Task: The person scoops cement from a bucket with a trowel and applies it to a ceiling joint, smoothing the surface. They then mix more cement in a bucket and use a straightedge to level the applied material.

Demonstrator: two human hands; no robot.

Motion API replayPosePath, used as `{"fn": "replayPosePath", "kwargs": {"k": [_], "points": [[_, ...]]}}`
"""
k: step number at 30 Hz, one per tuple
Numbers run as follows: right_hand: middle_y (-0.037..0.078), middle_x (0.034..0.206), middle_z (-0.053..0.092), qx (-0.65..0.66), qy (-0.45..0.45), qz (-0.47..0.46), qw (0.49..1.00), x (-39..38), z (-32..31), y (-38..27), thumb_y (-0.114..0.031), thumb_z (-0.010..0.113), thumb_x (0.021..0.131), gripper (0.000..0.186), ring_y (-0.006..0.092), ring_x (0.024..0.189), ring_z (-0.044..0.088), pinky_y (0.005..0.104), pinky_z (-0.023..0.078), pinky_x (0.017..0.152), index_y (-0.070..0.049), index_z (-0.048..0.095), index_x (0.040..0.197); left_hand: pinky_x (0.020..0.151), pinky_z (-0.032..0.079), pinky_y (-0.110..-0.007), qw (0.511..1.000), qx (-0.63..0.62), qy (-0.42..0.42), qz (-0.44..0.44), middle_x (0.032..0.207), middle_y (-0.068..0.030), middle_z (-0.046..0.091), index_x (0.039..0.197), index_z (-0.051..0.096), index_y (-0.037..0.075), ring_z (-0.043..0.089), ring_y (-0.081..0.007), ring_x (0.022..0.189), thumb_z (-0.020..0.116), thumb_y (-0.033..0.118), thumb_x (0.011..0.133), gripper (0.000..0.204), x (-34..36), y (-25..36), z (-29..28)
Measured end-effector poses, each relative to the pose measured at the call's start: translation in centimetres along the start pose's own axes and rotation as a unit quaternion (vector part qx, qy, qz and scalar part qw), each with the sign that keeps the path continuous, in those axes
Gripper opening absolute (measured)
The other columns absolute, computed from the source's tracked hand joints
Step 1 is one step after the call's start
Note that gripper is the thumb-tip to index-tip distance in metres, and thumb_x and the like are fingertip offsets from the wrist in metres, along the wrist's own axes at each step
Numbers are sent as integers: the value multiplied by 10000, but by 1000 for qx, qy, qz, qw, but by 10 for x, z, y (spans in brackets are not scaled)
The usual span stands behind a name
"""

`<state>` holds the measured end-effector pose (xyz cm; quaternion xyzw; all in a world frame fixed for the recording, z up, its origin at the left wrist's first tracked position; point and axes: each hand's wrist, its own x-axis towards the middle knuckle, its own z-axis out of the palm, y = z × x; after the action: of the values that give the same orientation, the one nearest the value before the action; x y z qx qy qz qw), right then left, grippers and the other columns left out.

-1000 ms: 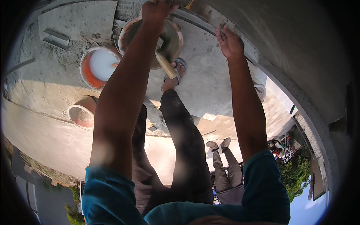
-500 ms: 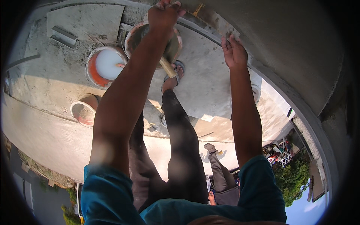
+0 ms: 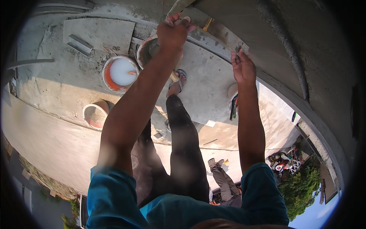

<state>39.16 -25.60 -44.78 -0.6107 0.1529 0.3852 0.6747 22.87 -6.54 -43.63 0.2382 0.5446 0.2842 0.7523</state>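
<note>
A long, flat grey plastering blade point(image 3: 225, 34) with a yellow bracket lies against the smooth grey wall surface point(image 3: 244, 17) at the top. My left hand point(image 3: 172, 35) is closed at its left end; the fingers partly hide what they grip. At its right end, my right hand point(image 3: 244, 68) pinches the edge between thumb and fingers. Below my left forearm stands a bucket of grey mortar point(image 3: 144, 53), partly covered by the arm. A wooden handle point(image 3: 174, 77) sticks out of it beside my sandalled foot point(image 3: 177, 84).
An orange bucket point(image 3: 108, 78) of whitish liquid and a tipped pale bucket point(image 3: 100, 110) stand to the left. A white bucket point(image 3: 232, 91) with tools is near my right forearm. A rough mortar ridge point(image 3: 289, 45) runs along the wall. Another person's legs point(image 3: 225, 179) show behind.
Both hands and the blade appear slightly lower and farther right as the view shifts. The rough ridge on the wall and more of the white bucket have come into sight.
</note>
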Motion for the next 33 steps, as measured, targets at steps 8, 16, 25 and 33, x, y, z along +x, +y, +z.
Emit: {"fn": "replayPosePath", "kwargs": {"k": [8, 16, 25, 33], "points": [[145, 1371, 476, -27, -11, -23, 999, -47, 13, -48, -21, 654, 952, 545, 285, 1193, 530, 413, 479, 1012, -32, 391, 1428, 790, 569, -262, 998, -25, -52, 34, 1024, -150, 667, 1275, 487, -138, 703, -206, 874, 658, 25, 937, 413, -43, 42, 16], [47, 1159, 585, 7, 5, -48, 999, -88, 30, -82, -57, 701, 935, 393, 187, 1028, 576, 319, 519, 864, -133, 522, 1276, 813, 589, -274, 995, -39, -71, 50, 1032, -153, 645, 1255, 480, -144, 691, -198, 880, 658, 14, 935, 399, -73, 70, 27], [75, 1130, 605, 23, 20, -59, 998, -104, 32, -101, -33, 709, 921, 383, 210, 990, 606, 323, 539, 857, -74, 503, 1240, 892, 594, -295, 994, -31, -95, 54, 1101, -182, 602, 1353, 371, -189, 687, -243, 976, 683, 20, 911, 580, -96, 94, 33], [93, 1136, 591, 43, -20, -46, 998, -106, 13, -85, -40, 705, 923, 528, 226, 932, 630, 351, 544, 848, -69, 400, 1353, 883, 602, -313, 992, -34, -105, 62, 1041, -173, 638, 1293, 411, -157, 704, -239, 931, 700, 28, 906, 518, -111, 90, 23]]}}
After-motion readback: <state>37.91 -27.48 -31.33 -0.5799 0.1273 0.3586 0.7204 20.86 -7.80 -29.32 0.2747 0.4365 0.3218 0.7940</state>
